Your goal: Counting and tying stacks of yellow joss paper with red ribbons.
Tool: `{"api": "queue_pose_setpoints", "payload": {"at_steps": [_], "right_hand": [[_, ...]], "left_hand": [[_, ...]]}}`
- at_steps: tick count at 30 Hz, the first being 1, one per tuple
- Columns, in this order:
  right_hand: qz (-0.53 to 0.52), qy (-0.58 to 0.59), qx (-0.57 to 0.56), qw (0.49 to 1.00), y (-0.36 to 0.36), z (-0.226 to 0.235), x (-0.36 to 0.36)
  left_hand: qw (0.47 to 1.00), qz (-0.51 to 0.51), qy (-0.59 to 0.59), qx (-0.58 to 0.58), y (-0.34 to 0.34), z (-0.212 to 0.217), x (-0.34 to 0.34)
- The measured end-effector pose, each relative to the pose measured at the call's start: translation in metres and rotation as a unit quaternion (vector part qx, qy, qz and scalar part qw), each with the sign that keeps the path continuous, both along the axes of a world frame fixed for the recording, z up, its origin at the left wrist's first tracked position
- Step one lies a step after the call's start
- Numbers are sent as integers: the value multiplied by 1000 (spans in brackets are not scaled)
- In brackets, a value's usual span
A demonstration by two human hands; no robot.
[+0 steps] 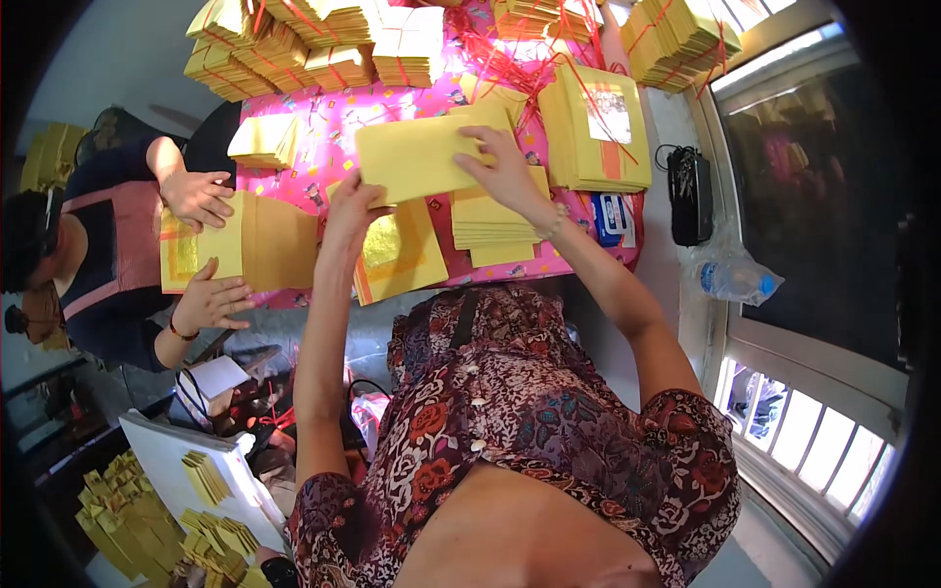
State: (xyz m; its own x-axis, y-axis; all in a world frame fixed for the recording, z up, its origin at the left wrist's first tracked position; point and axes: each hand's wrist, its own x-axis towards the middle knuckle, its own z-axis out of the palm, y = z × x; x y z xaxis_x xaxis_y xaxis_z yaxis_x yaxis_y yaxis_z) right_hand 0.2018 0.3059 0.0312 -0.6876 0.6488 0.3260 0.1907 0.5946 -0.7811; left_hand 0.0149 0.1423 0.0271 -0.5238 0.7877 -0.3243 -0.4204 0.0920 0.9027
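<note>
A folded yellow joss paper (412,157) is held up level over the table by both my hands. My left hand (351,206) pinches its lower left corner, thumb on top. At its right end my right hand (505,169) grips with fingers and thumb bent over the surface. Below my left hand lies a yellow sheet with a gold foil square (384,240). A pile of folded yellow papers (495,227) sits under my right wrist, which wears a bracelet. What lies directly beneath the held paper is partly hidden.
Tied yellow bundles (323,49) line the pink patterned tablecloth's (304,176) far side. Red ties (500,59) lie near a tall stack (593,127). At left, a co-worker's hands (201,201) press a foil-marked sheet (211,250). A plastic bottle (735,279) stands by the right-hand window.
</note>
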Motion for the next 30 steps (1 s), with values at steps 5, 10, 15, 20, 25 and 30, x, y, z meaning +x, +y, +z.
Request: {"api": "queue_pose_setpoints", "payload": {"at_steps": [5, 10, 15, 20, 25, 30], "right_hand": [[-43, 85, -309, 946, 14, -16, 66], [-77, 91, -283, 952, 20, -64, 96], [-148, -21, -139, 979, 19, -98, 101], [-154, -75, -71, 983, 5, -84, 106], [-160, -125, -5, 979, -7, -64, 102], [-162, -186, 0, 969, -8, -58, 98]], "left_hand": [[991, -132, 17, 11, 38, -7, 44], [968, -183, 170, -1, 55, -50, 65], [949, -198, 235, -73, 54, -79, 66], [946, -181, 259, -67, 47, -83, 74], [916, -142, 363, -92, 43, -80, 85], [924, -129, 345, -103, 43, -86, 84]]}}
